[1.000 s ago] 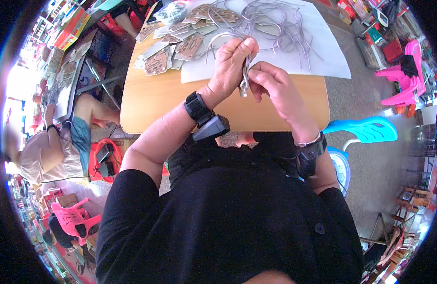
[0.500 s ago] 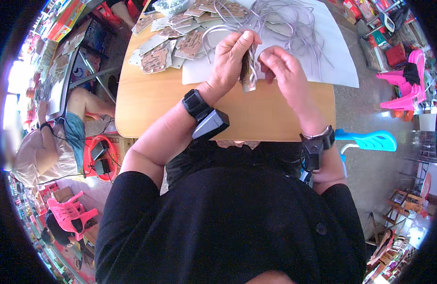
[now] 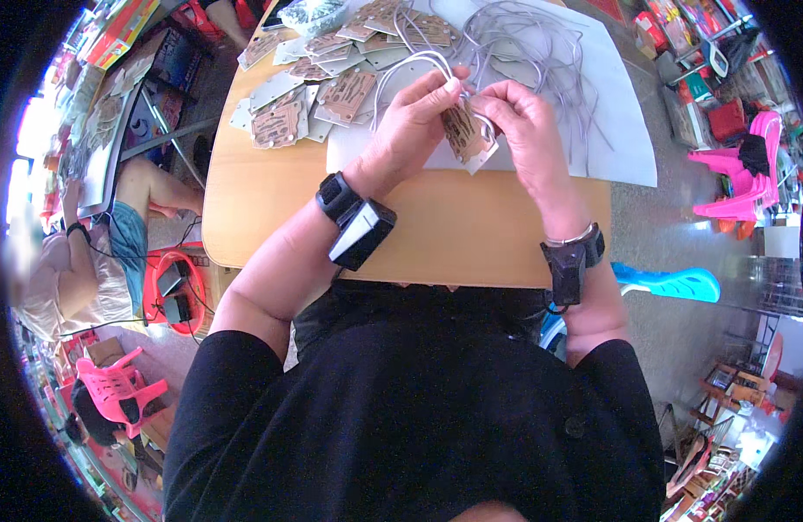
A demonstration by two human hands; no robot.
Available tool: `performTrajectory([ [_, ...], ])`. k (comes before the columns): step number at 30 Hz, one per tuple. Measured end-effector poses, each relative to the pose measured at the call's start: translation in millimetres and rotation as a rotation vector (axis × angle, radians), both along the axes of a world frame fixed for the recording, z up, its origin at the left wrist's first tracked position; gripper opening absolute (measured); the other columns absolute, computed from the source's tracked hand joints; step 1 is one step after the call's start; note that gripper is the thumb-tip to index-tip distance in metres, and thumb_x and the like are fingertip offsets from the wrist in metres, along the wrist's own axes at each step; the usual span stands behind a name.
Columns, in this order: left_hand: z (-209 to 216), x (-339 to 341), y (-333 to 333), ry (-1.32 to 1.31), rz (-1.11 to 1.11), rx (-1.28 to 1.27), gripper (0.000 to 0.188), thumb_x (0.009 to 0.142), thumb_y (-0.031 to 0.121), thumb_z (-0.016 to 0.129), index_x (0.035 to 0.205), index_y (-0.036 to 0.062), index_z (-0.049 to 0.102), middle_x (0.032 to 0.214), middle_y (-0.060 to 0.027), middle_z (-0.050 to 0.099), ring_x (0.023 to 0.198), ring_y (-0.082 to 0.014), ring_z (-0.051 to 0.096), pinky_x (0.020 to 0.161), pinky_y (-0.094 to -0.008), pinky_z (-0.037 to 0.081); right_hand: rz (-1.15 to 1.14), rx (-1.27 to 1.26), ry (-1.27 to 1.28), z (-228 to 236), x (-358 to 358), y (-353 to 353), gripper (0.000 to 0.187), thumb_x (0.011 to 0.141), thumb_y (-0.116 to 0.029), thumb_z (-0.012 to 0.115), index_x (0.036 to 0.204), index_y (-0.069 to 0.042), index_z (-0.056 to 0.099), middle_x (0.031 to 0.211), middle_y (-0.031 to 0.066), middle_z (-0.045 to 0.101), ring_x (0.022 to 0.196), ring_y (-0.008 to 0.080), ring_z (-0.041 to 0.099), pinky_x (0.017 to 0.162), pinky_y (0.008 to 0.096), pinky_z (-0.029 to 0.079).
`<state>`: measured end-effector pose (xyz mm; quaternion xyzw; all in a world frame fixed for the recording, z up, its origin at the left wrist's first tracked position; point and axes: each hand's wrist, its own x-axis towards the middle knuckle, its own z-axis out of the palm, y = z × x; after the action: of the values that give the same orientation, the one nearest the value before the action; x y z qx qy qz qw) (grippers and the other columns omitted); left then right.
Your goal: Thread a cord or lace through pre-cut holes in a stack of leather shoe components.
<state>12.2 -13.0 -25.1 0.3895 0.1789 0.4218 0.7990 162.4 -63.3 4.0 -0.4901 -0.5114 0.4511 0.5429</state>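
Observation:
Between my hands, above the front edge of a white sheet (image 3: 623, 143), is a brown circuit board (image 3: 465, 135) with dark traces and a pale lower edge. My left hand (image 3: 416, 122) is closed on the board's upper left part, thumb on top. A grey-white cable (image 3: 410, 59) loops up from the board and away behind my left hand. At the board's right edge my right hand (image 3: 521, 122) pinches the cable near a short bend beside the board. Its fingertips partly hide what they hold.
Many similar circuit boards (image 3: 345, 96) lie piled at the table's far left, by a clear plastic bag (image 3: 313, 16). Loose grey cables (image 3: 541, 52) tangle over the white sheet. A person (image 3: 80, 270) sits at another table on the left. A blue plastic stool (image 3: 671, 283) stands at right.
The board has turned so its brown traced face shows more. My right hand has moved in to the board's edge and the cable there.

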Motion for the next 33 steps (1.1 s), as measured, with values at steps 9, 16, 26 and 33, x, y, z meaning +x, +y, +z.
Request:
performTrajectory([
  [9, -6, -1, 6, -0.061, -0.063, -0.046, 0.025, 0.090, 0.008, 0.057, 0.113, 0.0015, 0.053, 0.102, -0.0044, 0.060, 0.095, -0.0138, 0.058, 0.087, -0.0287, 0.046, -0.081, 0.106, -0.038, 1, 2, 0, 0.012, 0.087, -0.014, 0.062, 0.088, -0.002, 0.062, 0.071, 0.0000, 0.061, 0.062, 0.0042, 0.053, 0.055, 0.0211, 0.044],
  [16, -4, -1, 5, 0.294, 0.142, 0.216, 0.030, 0.088, 0.008, 0.059, 0.116, 0.0049, 0.051, 0.101, -0.0034, 0.061, 0.091, -0.0126, 0.059, 0.080, -0.0272, 0.050, -0.254, 0.431, -0.742, -5, 0, 2, 0.010, 0.084, -0.012, 0.061, 0.082, -0.003, 0.058, 0.072, 0.0108, 0.061, 0.063, 0.0250, 0.060, 0.058, 0.0351, 0.047],
  [26, -4, 1, 0, 0.487, 0.087, 0.391, 0.038, 0.082, 0.010, 0.068, 0.114, 0.0044, 0.048, 0.094, -0.0012, 0.058, 0.084, -0.0104, 0.056, 0.077, -0.0255, 0.049, -0.289, 0.292, -0.695, -12, 2, 3, 0.012, 0.085, -0.013, 0.056, 0.078, -0.003, 0.054, 0.068, 0.0102, 0.060, 0.061, 0.0267, 0.058, 0.055, 0.0368, 0.045],
  [33, 1, -2, 1, 0.155, -0.108, 0.112, 0.031, 0.088, 0.010, 0.060, 0.115, 0.0066, 0.046, 0.093, -0.0022, 0.058, 0.082, -0.0111, 0.058, 0.073, -0.0249, 0.049, -0.049, 0.029, 0.062, 4, 15, 5, 0.018, 0.089, -0.019, 0.057, 0.085, -0.002, 0.061, 0.067, -0.0022, 0.056, 0.058, 0.0044, 0.049, 0.052, 0.0214, 0.041],
])
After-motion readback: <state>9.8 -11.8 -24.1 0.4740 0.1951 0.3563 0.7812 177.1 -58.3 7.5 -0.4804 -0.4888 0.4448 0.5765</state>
